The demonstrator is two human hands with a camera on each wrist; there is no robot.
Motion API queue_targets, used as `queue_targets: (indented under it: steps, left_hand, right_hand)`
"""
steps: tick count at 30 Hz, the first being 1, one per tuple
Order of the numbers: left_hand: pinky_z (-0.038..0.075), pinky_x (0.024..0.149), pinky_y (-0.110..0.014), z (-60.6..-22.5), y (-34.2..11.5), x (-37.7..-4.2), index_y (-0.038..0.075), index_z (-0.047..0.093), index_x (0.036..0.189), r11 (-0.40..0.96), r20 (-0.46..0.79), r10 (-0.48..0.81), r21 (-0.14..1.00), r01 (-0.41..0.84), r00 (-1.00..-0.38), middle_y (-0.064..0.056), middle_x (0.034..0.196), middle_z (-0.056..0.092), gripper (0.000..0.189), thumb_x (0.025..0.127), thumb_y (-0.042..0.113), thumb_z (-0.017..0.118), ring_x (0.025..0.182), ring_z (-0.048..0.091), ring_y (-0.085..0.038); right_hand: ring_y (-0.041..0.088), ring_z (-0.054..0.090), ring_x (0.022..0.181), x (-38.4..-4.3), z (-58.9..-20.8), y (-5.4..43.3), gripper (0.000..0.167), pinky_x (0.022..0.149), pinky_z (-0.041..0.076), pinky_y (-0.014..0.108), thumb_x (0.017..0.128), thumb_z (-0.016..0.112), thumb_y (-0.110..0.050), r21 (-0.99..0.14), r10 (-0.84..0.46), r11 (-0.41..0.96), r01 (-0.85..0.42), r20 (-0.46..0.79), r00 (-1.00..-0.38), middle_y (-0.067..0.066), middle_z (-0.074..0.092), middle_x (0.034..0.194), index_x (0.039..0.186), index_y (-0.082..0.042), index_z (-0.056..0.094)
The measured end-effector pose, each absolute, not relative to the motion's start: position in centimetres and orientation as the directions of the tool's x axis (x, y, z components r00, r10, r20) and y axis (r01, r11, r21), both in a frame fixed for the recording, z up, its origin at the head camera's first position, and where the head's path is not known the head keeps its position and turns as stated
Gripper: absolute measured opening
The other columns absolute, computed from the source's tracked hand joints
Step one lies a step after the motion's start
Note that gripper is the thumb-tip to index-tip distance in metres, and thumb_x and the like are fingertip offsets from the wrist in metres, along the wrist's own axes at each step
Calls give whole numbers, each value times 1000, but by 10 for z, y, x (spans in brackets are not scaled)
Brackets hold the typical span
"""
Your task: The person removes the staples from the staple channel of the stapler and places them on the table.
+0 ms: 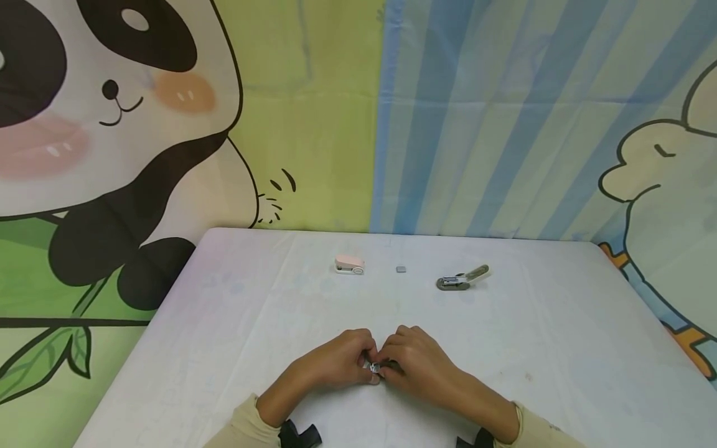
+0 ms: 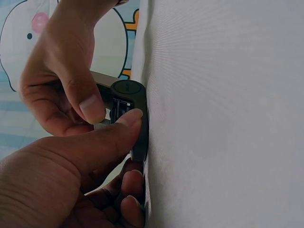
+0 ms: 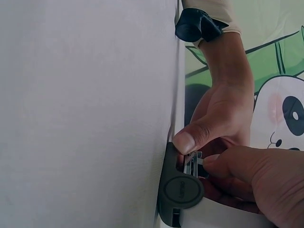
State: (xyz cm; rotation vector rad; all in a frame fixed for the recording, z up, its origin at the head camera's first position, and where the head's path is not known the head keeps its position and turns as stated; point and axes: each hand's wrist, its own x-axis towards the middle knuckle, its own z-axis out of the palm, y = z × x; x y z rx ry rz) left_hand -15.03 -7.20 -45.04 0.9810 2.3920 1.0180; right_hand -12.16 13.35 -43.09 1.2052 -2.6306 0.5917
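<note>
Presently, I observe a dark grey-green, rounded plastic stapler: a circular disc marks its side, and a bright metal channel shows within its frame. The unit sits at the near part of the white-covered desk, between both hands. The left hand grips the body, thumb near one end; the right hand curls around it, thumb tip beside the channel. In the head view, fingers cover most of the stapler. I cannot make out what lies under the right thumb; the disc's lettering is illegible.

The white table holds a pink stapler, grey block, opened stapler.
</note>
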Motion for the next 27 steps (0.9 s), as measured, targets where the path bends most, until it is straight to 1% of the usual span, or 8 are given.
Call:
queue_targets:
  steps: [5,10,16,21,24,27]
  left_hand:
    - [43,63,-20,-452,-72,-152,17,63,84,492,-47,720,738,461,-692,8,81,52,20,78,16,83,69,47,-3]
    - [43,63,-20,-453,-72,-152,17,64,84,498,-48,717,734,462,-696,9,81,51,20,77,15,83,68,47,-2]
    - [42,62,-20,-453,-72,-152,17,64,84,496,-51,716,739,456,-696,8,81,51,20,77,15,82,68,47,-2]
    - [43,62,-20,-454,-72,-152,18,63,83,494,-47,716,739,459,-696,8,81,52,21,77,15,83,68,47,-2]
    - [43,62,-20,-454,-72,-152,17,62,83,489,-42,720,739,463,-692,7,81,52,22,77,15,83,68,47,-2]
    - [43,62,-20,-454,-72,-152,16,63,84,485,-42,724,742,464,-689,7,81,52,21,77,15,83,68,48,-2]
  right_hand:
    - [2,49,81,-124,-429,136,12,73,41,22,79,79,-13,-364,-684,568,-738,290,-670,-14,66,89,90,-16,75]
    - [5,50,81,-127,-427,139,9,69,43,18,82,76,-8,-466,-685,546,-697,231,-691,-12,67,89,89,-13,75]
    - [5,49,81,-128,-424,141,7,68,43,18,84,76,-11,-517,-682,534,-669,204,-702,-14,65,88,90,-15,74]
    - [8,53,83,-134,-424,147,10,69,47,22,85,75,-9,-606,-708,427,-671,238,-665,-13,65,92,94,-15,73]
    - [9,55,84,-140,-426,151,16,68,49,26,85,73,-4,-653,-714,333,-680,297,-635,-12,65,94,97,-16,71]
    - [15,57,81,-142,-418,152,19,67,51,29,85,71,2,-679,-695,272,-682,351,-627,-5,66,93,97,-12,70]
